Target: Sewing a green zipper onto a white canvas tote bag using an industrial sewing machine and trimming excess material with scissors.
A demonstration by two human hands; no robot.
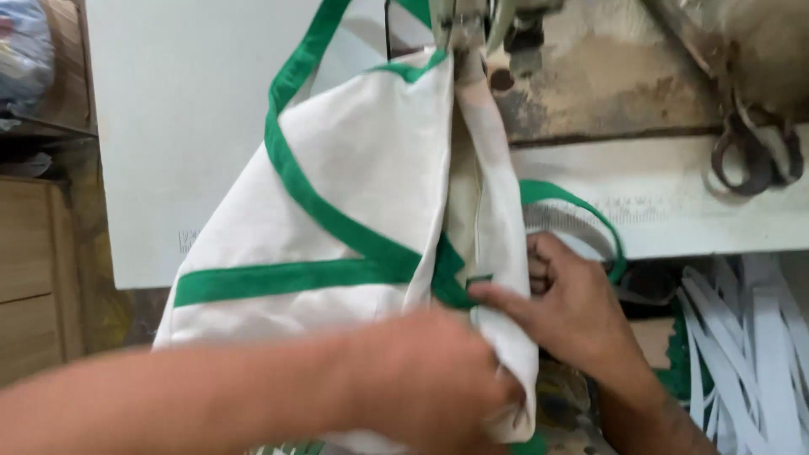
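A person is working a white cloth bag (362,168) trimmed with green binding tape (295,278) at a sewing machine (480,25), seen from above. The bag is lying across the white tabletop (168,101), its top edge tucked under the machine's presser foot while its lower part is hanging over the near edge toward the person. The left hand (430,383), blurred, is reaching across the bag's lower part, its fingers seemingly closing on the cloth, though the blur is keeping the grip uncertain. The right hand (573,312) is pinching the bag's folded right edge, index finger pointing at the spot where the green bands are crossing. Green tape is already running along several edges, so much of the trimming appears done; the seam under the needle looks to be the part in progress. Dark scissors (754,152) are lying on the machine bed at right, and loose white strips (750,337) are hanging below.
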